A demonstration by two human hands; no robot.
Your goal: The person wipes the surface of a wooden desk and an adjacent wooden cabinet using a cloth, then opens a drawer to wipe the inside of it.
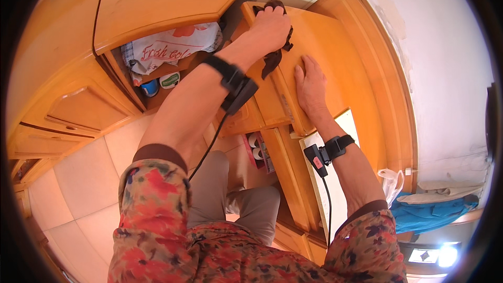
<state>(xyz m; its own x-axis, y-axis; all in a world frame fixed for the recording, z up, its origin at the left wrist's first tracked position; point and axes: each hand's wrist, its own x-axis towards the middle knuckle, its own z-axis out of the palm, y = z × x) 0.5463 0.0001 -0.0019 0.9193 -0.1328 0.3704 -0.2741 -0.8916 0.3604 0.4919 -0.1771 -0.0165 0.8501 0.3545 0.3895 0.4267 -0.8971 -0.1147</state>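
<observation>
My left hand (272, 27) is bunched around a dark brown cloth (272, 63), pressing it on the edge of a varnished wooden top (338, 59). Loose ends of the cloth hang over the front edge. Lower and to the right, my right hand (311, 86) lies palm down on the same wood, near that edge, with nothing in it. Each wrist wears a black strap with a small cabled device. Beneath the top are wooden drawer fronts (271, 104).
On the left, a wooden cabinet (157, 4) has an exposed shelf with a printed plastic bag (169, 45), a blue can (150, 87) and a white-and-green container (169, 80). A white panel (346, 125) lies under my right forearm. Blue fabric (428, 212) sits at the right.
</observation>
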